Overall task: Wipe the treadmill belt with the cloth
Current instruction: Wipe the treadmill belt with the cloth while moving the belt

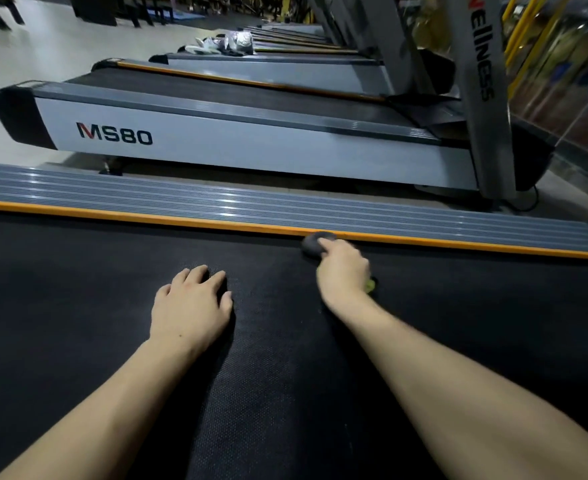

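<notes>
1. Black textured treadmill belt (78,323) fills the foreground, bounded on its far side by an orange edge strip (147,216) and a ribbed grey side rail (181,197)
2. Left hand (190,306) lies flat on the belt, fingers straight and slightly spread, holding nothing; it looks like a brace
3. Right hand (343,268) reaches to the belt's far edge, fingers curled round a dark grey cloth (311,244) bunched just beside the orange strip; a small yellow-green scrap (370,285) shows under the wrist, and whether it is part of the cloth is unclear
4. Judged from this, wiping is under way at the far margin
5. Next move likely calls for steady downward pressure and a stroke along or back across the belt, keeping the cloth off the strip
6. No containers are in view; neighbouring treadmills (216,133) stand beyond
</notes>
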A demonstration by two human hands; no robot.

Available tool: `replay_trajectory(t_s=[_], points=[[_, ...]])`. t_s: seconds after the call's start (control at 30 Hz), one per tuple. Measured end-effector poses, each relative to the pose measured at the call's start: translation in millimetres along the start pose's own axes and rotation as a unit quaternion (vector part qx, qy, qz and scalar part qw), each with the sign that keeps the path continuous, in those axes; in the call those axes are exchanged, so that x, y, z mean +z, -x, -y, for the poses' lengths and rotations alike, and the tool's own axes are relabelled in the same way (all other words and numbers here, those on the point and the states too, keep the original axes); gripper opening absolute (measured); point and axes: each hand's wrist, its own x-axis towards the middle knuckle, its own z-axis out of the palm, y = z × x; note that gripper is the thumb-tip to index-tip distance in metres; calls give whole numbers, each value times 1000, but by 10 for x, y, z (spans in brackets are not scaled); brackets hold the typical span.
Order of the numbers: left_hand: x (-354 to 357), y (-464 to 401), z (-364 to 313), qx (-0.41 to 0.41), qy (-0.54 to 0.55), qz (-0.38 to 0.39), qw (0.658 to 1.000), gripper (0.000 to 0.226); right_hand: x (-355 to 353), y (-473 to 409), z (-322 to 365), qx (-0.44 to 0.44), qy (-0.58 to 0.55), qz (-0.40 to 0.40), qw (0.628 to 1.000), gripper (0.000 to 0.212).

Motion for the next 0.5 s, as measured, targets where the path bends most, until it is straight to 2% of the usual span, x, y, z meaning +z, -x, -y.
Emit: replay_trajectory(t_s=[0.07, 0.17, 0.27, 0.37, 0.5], points=[[23, -16, 19, -2, -7, 7, 1000, 44, 212, 148, 455, -80, -24, 14, 996, 33], [60, -36, 18, 2, -3, -5, 1000, 42, 493, 331, 1001, -224, -49, 74, 971, 34], [76, -28, 16, -4, 0, -3, 1000, 41, 484, 263, 910, -281, -45, 91, 954, 36], [88, 44, -4, -8, 12, 8, 1000, 42, 227, 109, 298, -275, -24, 75, 958, 36], [-15, 28, 36, 0, -14, -14, 1000, 37, -269, -126, -765, -151, 47, 21, 987, 37]])
